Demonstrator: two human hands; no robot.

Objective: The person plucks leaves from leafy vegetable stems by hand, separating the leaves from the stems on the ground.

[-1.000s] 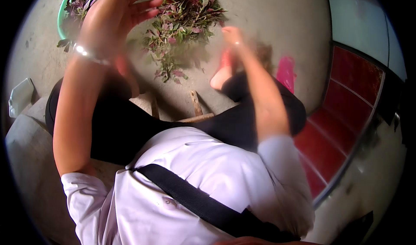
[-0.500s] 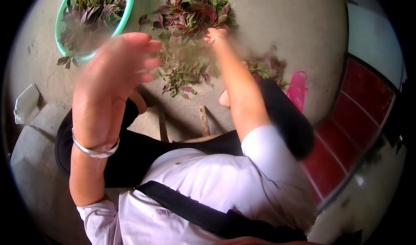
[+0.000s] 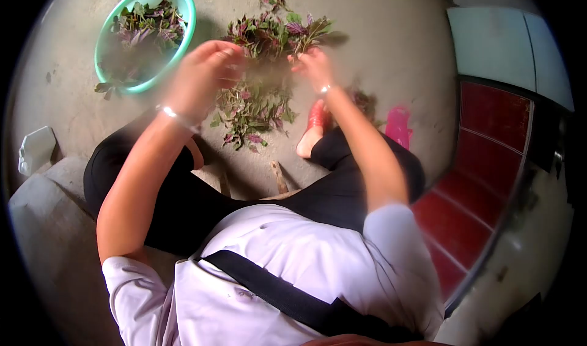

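Note:
Side by side over the leafy greens, both my hands are raised off the floor. My left hand [image 3: 211, 70] is at the near left edge of the pile, its fingers bent and blurred; whether it holds anything is unclear. At the pile's right side, my right hand [image 3: 315, 70] is closed on leafy stems [image 3: 309, 37] that point up and away from its fingertips. The main pile [image 3: 260, 35] has green and purple leaves. Nearer my feet lies a looser heap of leaves [image 3: 254, 116]. Left of the pile, a green basin [image 3: 191, 25] holds more leaves [image 3: 150, 31].
A pink plastic bag [image 3: 398, 126] lies right of my foot. A small leaf heap [image 3: 364, 101] is partly behind my right forearm. Wooden stool legs [image 3: 278, 176] show between my knees. Red tiles [image 3: 471, 181] border the right side, and a pale plastic container [image 3: 36, 150] is at far left.
My left hand, raised and spread before, has moved forward and right toward the pile. My right hand was reaching into the pile and is now drawn slightly nearer with stems. The view has shifted.

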